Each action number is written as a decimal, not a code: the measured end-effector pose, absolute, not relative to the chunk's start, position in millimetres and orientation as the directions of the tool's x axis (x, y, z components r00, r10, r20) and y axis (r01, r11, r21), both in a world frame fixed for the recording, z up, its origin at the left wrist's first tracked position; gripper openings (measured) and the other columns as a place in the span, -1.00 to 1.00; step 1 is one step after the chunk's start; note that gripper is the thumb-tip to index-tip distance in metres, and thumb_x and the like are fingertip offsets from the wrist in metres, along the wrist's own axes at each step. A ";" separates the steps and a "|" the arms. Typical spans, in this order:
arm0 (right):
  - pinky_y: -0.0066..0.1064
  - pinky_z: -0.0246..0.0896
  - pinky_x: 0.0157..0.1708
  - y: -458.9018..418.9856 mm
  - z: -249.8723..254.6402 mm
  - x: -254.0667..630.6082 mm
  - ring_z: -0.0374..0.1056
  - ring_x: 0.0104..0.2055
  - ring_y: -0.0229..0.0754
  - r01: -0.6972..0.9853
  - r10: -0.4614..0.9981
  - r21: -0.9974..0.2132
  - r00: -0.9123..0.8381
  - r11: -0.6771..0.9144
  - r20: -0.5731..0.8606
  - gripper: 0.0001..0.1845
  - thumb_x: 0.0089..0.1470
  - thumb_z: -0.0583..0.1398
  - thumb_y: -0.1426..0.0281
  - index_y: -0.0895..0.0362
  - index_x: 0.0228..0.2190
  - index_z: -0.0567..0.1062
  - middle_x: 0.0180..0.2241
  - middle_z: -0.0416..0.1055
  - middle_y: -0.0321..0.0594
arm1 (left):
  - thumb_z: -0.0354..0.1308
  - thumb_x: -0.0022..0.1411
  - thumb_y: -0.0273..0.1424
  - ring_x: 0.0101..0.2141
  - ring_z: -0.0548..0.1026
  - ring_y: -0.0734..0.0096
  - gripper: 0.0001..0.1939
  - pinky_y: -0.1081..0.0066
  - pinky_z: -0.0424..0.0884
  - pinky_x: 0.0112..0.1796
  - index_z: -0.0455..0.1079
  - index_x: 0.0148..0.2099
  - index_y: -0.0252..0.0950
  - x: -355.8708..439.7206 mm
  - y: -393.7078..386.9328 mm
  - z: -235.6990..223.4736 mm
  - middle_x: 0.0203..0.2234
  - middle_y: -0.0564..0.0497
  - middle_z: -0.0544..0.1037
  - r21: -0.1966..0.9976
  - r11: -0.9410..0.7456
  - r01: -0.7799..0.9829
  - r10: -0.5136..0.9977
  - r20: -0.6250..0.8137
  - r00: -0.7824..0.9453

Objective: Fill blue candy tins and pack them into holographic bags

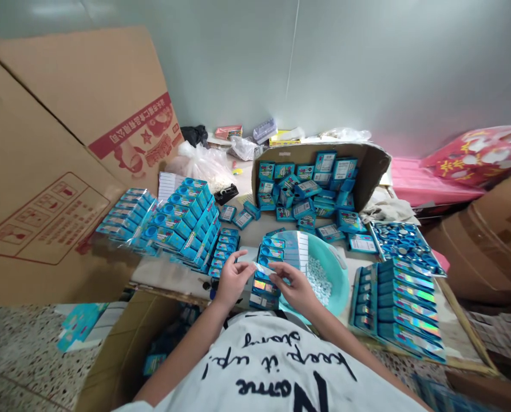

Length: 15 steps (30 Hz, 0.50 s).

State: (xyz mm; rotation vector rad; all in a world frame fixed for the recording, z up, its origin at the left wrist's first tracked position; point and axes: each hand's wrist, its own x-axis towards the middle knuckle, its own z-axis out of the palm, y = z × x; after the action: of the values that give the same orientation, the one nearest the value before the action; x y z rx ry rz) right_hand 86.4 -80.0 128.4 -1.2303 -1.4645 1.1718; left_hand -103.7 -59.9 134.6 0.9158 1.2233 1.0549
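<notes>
My left hand [233, 278] and my right hand [294, 287] face each other near the front edge of the table. Between their fingertips stretches a small pale strip [262, 268], pinched at both ends; its exact kind is too small to tell. Just below and behind it lies a row of small blue boxes [272, 252], partly covered by my fingers. Under my right hand and to its right is a turquoise basin [340, 286] holding many small pale pieces [318, 279]. Another column of blue boxes [224, 250] lies beside my left hand.
Stacked blue boxes [186, 220] rise on the left beside a large carton [36, 166]. An open carton [373, 163] of loose blue boxes stands at the back. To the right are a tray [403, 243] of round blue-and-silver pieces and more boxes in rows [405, 309].
</notes>
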 end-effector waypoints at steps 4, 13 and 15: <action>-0.33 0.35 -0.33 -78.4 127.9 87.0 0.36 -0.36 -0.16 0.184 0.985 -0.980 -0.166 0.077 0.046 -0.67 0.21 0.15 0.20 0.11 -0.07 0.47 -0.42 0.40 -0.26 | 0.36 0.09 -0.21 -0.38 0.57 0.39 -0.35 0.42 0.44 -0.28 0.25 0.16 -0.31 -106.3 -58.9 135.7 -0.37 -0.01 0.62 0.959 0.264 -0.104 0.964 -0.264 0.017; -0.05 0.33 -0.03 -63.8 138.9 96.5 0.38 0.04 0.09 0.588 0.988 -0.795 -0.115 0.149 0.101 -0.56 0.27 0.10 0.23 0.05 0.13 0.32 0.04 0.41 0.00 | 0.20 0.26 -0.25 -0.29 0.52 0.40 -0.45 0.37 0.42 -0.15 0.22 0.25 -0.21 -119.3 -56.5 168.8 -0.32 0.04 0.61 0.920 -0.017 0.391 0.993 -0.031 0.116; -0.14 0.35 -0.05 -62.7 149.3 94.5 0.39 0.02 0.01 0.486 0.967 -0.841 -0.201 0.237 0.157 -0.60 0.29 0.10 0.24 0.03 0.12 0.33 0.01 0.42 -0.04 | 0.16 0.29 -0.29 -0.31 0.50 0.40 -0.43 0.36 0.40 -0.14 0.16 0.30 -0.15 -122.7 -55.9 178.3 -0.28 0.06 0.61 0.846 -0.126 0.519 0.969 -0.008 0.248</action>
State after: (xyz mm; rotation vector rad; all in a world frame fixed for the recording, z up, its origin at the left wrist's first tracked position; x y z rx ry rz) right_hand 94.5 -62.7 149.3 -1.3394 -1.8028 0.8604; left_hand -122.7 -55.9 178.3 1.7605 1.3729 0.7480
